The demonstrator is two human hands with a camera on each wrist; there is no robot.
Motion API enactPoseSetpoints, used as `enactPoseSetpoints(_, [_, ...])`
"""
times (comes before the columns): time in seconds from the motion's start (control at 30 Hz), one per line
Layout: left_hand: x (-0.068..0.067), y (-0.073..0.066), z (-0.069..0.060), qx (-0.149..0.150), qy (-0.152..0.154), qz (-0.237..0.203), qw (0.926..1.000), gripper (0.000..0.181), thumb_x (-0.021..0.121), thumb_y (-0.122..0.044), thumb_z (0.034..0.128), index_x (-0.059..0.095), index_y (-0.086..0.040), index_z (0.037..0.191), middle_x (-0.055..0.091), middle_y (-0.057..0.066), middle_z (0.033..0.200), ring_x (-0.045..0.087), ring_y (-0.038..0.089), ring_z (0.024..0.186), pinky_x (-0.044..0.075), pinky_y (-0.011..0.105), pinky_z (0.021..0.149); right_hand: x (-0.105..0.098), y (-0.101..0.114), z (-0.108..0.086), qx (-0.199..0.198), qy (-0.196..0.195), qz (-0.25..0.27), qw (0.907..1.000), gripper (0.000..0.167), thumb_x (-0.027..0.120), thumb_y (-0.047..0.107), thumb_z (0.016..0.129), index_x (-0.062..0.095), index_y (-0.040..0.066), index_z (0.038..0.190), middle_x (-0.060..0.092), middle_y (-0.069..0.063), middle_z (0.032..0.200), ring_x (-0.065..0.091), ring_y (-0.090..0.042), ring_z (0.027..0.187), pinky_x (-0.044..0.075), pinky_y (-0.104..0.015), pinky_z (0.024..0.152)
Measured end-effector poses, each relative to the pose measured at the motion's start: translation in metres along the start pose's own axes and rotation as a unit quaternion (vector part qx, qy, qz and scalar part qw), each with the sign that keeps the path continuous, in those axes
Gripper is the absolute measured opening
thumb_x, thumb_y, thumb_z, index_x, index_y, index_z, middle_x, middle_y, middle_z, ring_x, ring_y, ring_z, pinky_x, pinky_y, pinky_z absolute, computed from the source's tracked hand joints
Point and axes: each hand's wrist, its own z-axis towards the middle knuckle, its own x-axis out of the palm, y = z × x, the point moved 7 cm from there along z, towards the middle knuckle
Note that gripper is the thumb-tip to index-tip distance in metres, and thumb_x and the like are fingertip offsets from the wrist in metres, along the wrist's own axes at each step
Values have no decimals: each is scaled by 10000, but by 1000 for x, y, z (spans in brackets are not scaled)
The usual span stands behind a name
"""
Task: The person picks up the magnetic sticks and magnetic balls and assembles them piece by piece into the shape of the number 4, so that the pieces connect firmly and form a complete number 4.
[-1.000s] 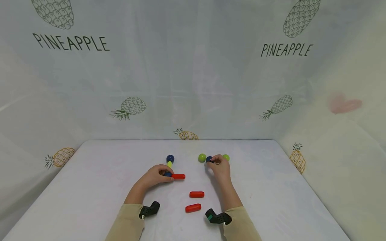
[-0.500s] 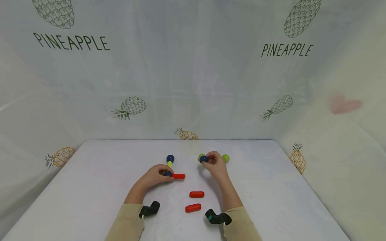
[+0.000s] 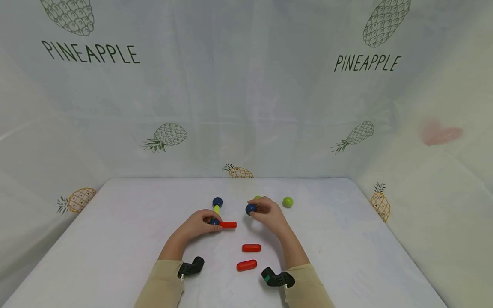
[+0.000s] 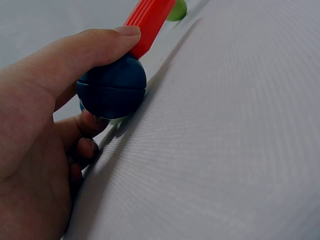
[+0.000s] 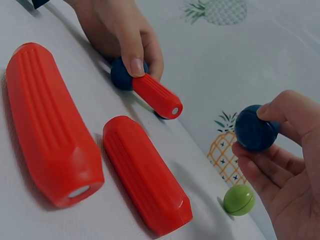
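Observation:
My left hand (image 3: 198, 223) grips a blue ball (image 3: 214, 222) joined to a red rod (image 3: 229, 225) pointing right; a yellow-green rod (image 3: 217, 209) runs from it to a farther blue ball (image 3: 217, 202). In the left wrist view the thumb presses where the blue ball (image 4: 112, 87) meets the red rod (image 4: 150, 25). My right hand (image 3: 268, 214) pinches another blue ball (image 3: 251, 208), right of and beyond the red rod's free end. The right wrist view shows this ball (image 5: 255, 129) between thumb and fingertips, above the table and apart from the rod (image 5: 159, 96).
Two loose red rods (image 3: 251, 248) (image 3: 246, 265) lie nearer on the white table (image 3: 346, 248). One green ball (image 3: 288, 202) stands right of my right hand; another (image 3: 257, 197) is partly hidden behind it. A printed cloth (image 3: 246, 85) hangs behind the table.
My right hand has carried its blue ball leftward and slightly nearer, from between the green balls, past the left one. My left hand and its joined pieces have stayed in place.

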Motion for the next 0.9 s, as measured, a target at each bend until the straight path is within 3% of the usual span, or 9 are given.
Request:
enactPoseSetpoints(0.3, [0,-1,0,-4,-33,11,10000,158,817,-219,791,725,-189,915,536,-2,814,476,195,830,384,347,702,12,-29,8,206,286,-90,9993,290,703,90,881,690,61,1170,617,-58,1069,598,-228,964,505,-380,840])
enactPoseSetpoints(0.7, [0,-1,0,-60,-39,5,10000,155,812,-224,798,725,-196,922,536,0,830,479,197,849,394,352,724,22,-35,9,335,863,221,9955,312,740,70,850,660,30,1148,651,-81,1066,652,-226,937,537,-347,805])
enactPoseSetpoints(0.9, [1,-1,0,-18,-47,10,10000,160,814,-235,794,725,-197,921,531,-3,827,477,193,844,388,354,726,27,-36,9,247,1197,-120,9924,377,706,106,861,658,68,1233,615,-50,1162,640,-215,963,528,-345,826])
